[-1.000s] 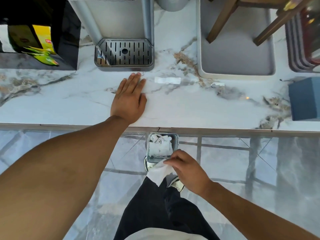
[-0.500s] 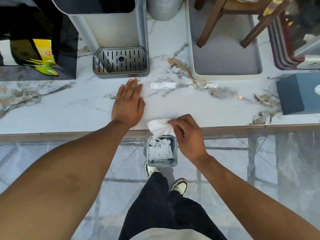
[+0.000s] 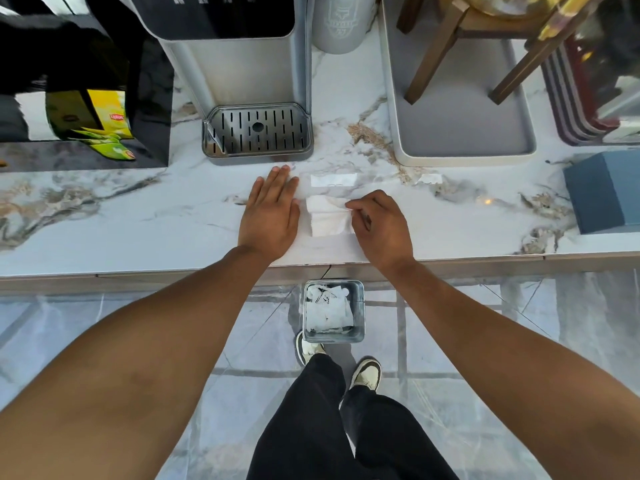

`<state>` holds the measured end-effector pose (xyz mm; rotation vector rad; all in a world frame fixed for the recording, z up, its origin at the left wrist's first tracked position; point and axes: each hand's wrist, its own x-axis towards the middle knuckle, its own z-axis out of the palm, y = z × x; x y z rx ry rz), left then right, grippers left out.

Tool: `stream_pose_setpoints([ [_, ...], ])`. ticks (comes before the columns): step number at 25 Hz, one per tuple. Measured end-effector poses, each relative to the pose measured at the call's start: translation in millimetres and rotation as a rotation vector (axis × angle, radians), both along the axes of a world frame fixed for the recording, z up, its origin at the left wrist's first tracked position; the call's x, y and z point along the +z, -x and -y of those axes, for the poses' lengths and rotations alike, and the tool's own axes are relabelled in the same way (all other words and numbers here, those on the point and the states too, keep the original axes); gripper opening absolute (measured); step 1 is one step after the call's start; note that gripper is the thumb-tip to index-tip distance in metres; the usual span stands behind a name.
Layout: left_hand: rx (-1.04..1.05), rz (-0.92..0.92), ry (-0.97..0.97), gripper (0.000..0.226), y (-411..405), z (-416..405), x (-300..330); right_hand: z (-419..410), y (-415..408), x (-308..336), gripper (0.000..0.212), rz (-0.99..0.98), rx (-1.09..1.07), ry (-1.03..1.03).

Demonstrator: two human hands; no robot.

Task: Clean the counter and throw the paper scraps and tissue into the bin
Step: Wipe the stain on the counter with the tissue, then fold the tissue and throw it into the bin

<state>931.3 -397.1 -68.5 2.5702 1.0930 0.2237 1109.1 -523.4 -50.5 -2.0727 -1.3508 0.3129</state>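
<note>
A white tissue (image 3: 325, 216) lies on the marble counter (image 3: 138, 216), pinched at its right edge by my right hand (image 3: 379, 226). My left hand (image 3: 272, 213) rests flat on the counter just left of the tissue, fingers together and holding nothing. A white paper strip (image 3: 333, 180) lies just beyond the tissue. A smaller scrap (image 3: 429, 179) sits further right, near the tray. The small square metal bin (image 3: 360, 310) stands on the floor below the counter edge, with white paper and tissue inside.
A water dispenser with a slotted drip tray (image 3: 257, 133) stands behind my left hand. A grey tray (image 3: 457, 147) holds a wooden stand at back right. A blue box (image 3: 604, 192) sits at right, a black shelf with tea packets (image 3: 104, 119) at left.
My right hand rose from above the bin with the tissue and laid it on the counter beside my left hand. The left hand stayed flat in place.
</note>
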Motion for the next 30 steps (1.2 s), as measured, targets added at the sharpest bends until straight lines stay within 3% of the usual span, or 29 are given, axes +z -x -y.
stream_pose_setpoints([
  [7, 0.171, 0.128, 0.036, 0.030, -4, 14, 27, 16, -17, 19, 0.020, -0.039, -0.081, -0.043],
  [12, 0.281, 0.167, 0.163, 0.019, -14, 34, 40, 36, -35, 25, 0.025, -0.121, -0.288, 0.242],
  [15, 0.232, 0.146, 0.186, 0.022, -20, 39, 36, 40, -32, 20, 0.027, -0.128, -0.264, 0.348],
  [19, 0.143, 0.061, 0.164, 0.027, -25, 39, 27, 38, -36, 15, 0.025, -0.110, -0.216, 0.338],
  [30, 0.213, 0.099, 0.189, 0.019, -23, 49, 37, 42, -40, 10, 0.023, -0.008, -0.151, 0.314],
])
